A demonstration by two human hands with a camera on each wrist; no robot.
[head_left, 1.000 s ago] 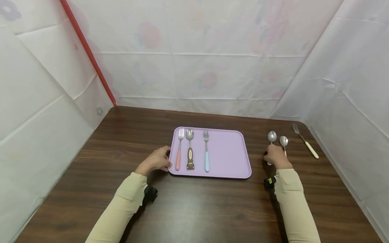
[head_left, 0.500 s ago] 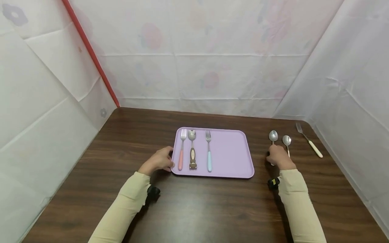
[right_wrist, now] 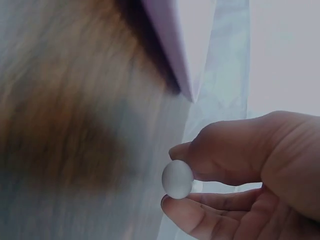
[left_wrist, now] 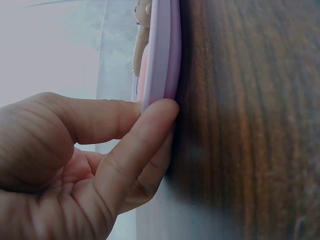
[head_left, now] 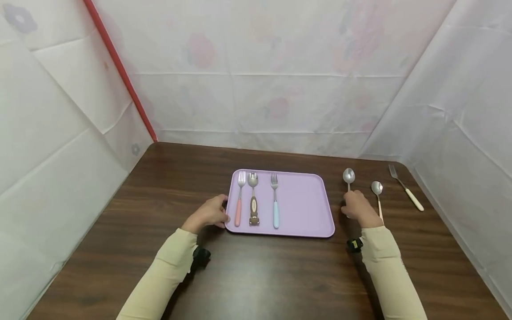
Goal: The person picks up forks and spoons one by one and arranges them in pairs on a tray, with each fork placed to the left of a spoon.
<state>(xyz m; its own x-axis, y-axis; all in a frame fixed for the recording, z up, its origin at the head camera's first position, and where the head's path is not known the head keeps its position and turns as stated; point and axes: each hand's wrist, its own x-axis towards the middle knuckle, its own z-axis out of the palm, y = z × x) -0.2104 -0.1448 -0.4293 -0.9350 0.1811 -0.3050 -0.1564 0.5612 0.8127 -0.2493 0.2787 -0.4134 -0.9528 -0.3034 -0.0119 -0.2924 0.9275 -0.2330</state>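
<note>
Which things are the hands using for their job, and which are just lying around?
Job things:
spoon in right hand
purple tray gripped by left hand
perhaps, on it: pink-handled fork, brown-handled spoon, blue-handled fork

Lying around, for now:
other spoon
cream-handled fork

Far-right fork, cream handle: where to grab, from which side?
Probably mid-handle, from above, pinched across its width: the fork lies flat, with this long, straight part at its near end, well apart from the other cutlery.
</note>
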